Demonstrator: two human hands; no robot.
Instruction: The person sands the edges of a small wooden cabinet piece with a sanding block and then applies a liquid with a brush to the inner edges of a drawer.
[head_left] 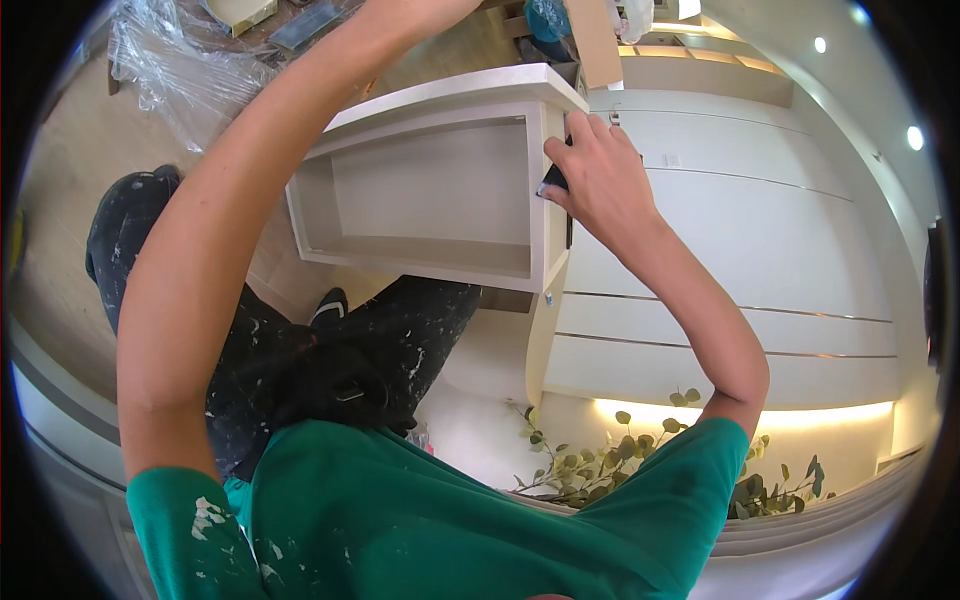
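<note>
A pale, open drawer (pixel 430 190) with a white front panel stands out in front of me, its hollow inside facing me. My right hand (pixel 608 170) is at the drawer's right side, fingers curled and thumb bent round a small black piece (pixel 553 182) whose kind I cannot make out. Below that hand, a dark strip runs along the drawer's side. My left arm reaches over the drawer's left end to the top of the view. Only the wrist end of my left hand (pixel 432 8) shows; its fingers are out of the picture.
White cabinet panels (pixel 740 240) fill the right side. Leafy branches (pixel 620 460) are below them by a lit strip. Clear plastic wrap (pixel 180 70) hangs at the upper left, beside a cluttered surface. A cardboard piece (pixel 592 45) is at the top. My paint-spotted trousers (pixel 420 340) are close under the drawer.
</note>
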